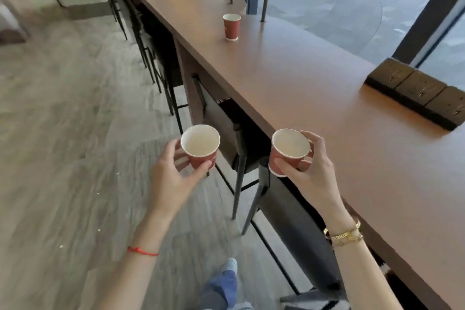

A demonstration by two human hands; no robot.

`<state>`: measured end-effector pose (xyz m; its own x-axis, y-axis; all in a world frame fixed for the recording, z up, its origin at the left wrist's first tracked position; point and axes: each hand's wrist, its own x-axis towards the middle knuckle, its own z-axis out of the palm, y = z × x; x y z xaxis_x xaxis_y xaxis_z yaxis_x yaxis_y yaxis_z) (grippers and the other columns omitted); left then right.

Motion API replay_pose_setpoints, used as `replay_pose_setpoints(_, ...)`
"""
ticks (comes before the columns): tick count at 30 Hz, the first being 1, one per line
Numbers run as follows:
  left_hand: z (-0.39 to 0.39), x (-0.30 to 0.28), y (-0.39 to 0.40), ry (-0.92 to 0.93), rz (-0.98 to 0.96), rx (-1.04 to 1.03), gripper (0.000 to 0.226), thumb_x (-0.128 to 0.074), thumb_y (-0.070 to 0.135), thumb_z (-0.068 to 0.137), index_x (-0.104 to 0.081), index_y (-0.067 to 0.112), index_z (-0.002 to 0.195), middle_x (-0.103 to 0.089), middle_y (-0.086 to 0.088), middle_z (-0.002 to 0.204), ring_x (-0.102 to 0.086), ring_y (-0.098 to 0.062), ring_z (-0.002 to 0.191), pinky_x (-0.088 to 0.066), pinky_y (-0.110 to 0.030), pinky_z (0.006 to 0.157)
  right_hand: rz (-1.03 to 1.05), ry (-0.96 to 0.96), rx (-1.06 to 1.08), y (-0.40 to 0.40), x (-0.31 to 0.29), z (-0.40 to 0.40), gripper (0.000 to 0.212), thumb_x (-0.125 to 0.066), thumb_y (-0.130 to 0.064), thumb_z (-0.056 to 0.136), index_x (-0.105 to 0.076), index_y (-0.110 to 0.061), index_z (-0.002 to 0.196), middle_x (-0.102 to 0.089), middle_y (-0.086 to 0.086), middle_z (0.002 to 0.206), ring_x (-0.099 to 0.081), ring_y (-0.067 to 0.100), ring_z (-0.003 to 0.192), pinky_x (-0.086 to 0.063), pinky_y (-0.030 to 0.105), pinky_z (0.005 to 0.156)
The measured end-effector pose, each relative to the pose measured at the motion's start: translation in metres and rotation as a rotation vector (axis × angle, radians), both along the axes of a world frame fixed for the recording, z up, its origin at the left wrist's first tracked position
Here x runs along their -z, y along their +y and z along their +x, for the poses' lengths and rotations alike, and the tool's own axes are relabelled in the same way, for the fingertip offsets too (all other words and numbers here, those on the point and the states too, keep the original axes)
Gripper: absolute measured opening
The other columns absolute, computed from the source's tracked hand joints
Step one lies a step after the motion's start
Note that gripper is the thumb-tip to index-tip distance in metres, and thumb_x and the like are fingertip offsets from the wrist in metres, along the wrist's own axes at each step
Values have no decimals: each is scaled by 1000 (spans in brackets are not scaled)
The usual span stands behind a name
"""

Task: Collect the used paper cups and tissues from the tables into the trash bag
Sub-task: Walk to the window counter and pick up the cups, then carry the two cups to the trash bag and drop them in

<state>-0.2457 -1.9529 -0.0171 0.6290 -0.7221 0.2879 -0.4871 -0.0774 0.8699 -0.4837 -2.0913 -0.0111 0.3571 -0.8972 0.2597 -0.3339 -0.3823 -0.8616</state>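
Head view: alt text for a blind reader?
Each hand holds a red paper cup: left hand one cup, right hand another. A third cup stands upright on the long wooden counter, stools tucked beneath. No trash bag visible.

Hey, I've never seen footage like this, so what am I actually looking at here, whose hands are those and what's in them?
This is one picture from a camera worn on a person's head, looking forward and down. No machine here, just two bare hands. The left hand holds a red paper cup, and the right hand holds another red paper cup. Both look empty. A third cup stands upright on the long wooden counter, beside black power sockets. Stools sit below. No trash bag is in view.
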Motion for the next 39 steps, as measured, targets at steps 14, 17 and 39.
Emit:
replay_pose_setpoints(14, -39, 19, 309, 50, 93, -757, 63, -87, 35, 64, -50, 31, 116, -63, 27, 106, -59, 18, 91, -39, 2, 74, 58, 70, -674, 167, 12, 101, 69, -81, -30, 69, -42, -25, 126, -53, -18, 115, -52, -14, 102, -46, 4, 75)
replay_pose_setpoints(17, -44, 22, 355, 82, 82, -889, 63, -86, 35, 64, -50, 36, 116, -63, 26, 108, -61, 15, 94, -41, 0, 76, 80, 79, -811, 207, 16, 137, 69, -82, -31, 68, -43, -28, 125, -53, -24, 114, -54, -11, 101, -48, 7, 75)
replay_pose_setpoints(39, -3, 16, 745, 78, -7, -1722, 64, -87, 32, 63, -49, 47, 111, -62, 32, 104, -64, 11, 93, -46, -3, 71, 114, 76, -1666, 664, 22, 396, 68, -81, -39, 64, -45, -28, 120, -57, -20, 112, -61, -2, 96, -50, 10, 74)
